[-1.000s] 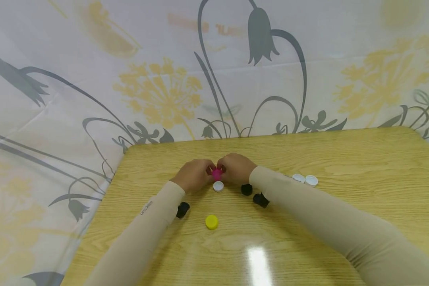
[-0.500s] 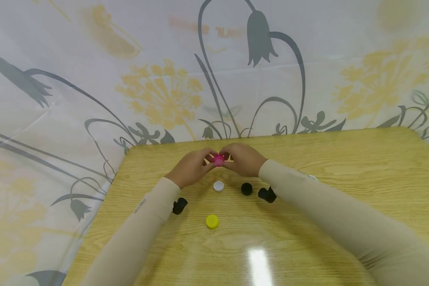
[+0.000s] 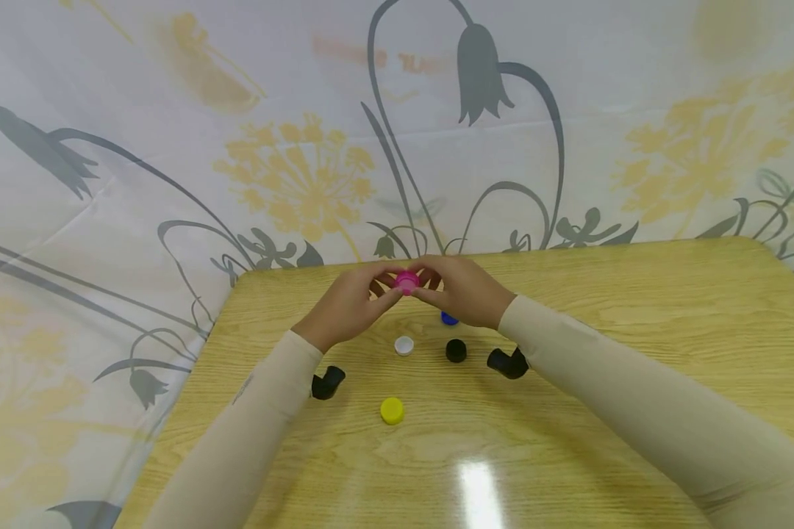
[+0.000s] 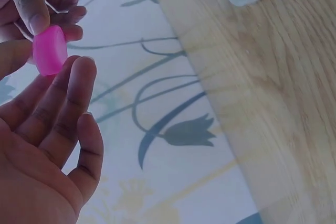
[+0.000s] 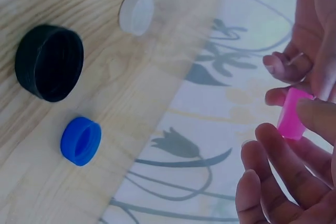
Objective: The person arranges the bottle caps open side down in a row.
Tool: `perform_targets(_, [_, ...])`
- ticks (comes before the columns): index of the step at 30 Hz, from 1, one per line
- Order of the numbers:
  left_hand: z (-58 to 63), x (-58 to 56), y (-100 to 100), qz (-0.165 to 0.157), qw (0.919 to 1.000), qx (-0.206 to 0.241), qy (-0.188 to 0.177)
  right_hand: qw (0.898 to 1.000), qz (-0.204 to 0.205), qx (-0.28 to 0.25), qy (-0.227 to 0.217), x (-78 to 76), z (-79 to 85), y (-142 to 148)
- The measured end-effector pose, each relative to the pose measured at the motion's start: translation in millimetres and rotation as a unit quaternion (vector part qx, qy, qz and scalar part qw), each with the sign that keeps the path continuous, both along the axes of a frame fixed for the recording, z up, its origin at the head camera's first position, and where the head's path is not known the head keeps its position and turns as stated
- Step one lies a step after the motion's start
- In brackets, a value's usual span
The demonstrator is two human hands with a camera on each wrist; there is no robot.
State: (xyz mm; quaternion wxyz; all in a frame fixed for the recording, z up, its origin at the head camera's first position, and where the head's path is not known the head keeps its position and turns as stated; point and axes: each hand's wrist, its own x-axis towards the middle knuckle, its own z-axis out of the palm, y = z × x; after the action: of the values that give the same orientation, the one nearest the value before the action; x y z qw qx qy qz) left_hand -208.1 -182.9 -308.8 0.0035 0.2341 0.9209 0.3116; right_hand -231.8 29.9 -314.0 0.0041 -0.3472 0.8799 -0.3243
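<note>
A bright pink bottle cap [image 3: 406,282] is held up between both hands near the far edge of the table. My left hand [image 3: 347,305] pinches its left side with thumb and fingertips, while my right hand [image 3: 466,290] pinches the right side. The left wrist view shows the pink cap's smooth side, with the lower fingers of the left hand spread beneath it. Below the hands lie a blue cap [image 3: 449,318], partly covered by the right hand, a small white cap [image 3: 403,346] and a black cap [image 3: 456,350].
Closer to me on the wooden table [image 3: 569,477] sits a yellow cap [image 3: 392,411]. Black curved pieces [image 3: 327,383] show beside both sleeves. A patterned cloth [image 3: 291,88] with flowers rises behind the table's far edge.
Both hands have lifted the pink cap up and away from beside the white cap. The blue cap has come into view, and two white caps at right are now hidden by the right sleeve.
</note>
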Motion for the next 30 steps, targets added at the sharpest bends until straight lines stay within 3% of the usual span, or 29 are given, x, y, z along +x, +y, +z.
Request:
perform_targets(5, [0.7,8.9,3,0.006,0.9991,0.039,0.011,0.999,0.002,-0.038,0.011,9.6,0.4,5])
perform_targets(11, [-1.1,11.1,5,0.032,0.9938,0.101,-0.034,0.997,0.005,-0.076,0.016,11.9,-3.9,8])
perform_targets(16, [-4.4,9.7,5,0.051,0.9896,0.125,-0.048,0.995,0.002,-0.102,-0.022,9.8,-9.1,9])
perform_targets(19, [-5.8,9.8,7,0.058,0.9913,0.116,-0.02,0.989,-0.003,-0.122,-0.082,8.2,-10.9,9])
perform_targets(24, [-7.6,10.9,9,0.041,0.9935,0.08,0.07,0.972,-0.013,-0.152,-0.179,6.8,-10.5,10])
perform_targets(27, [-7.5,11.8,10,0.025,0.9924,0.06,0.104,0.968,-0.015,-0.156,-0.194,6.0,-11.6,11])
perform_targets(30, [-7.2,12.6,10,0.016,0.9929,0.053,0.105,0.971,-0.017,-0.152,-0.185,6.5,-13.1,11])
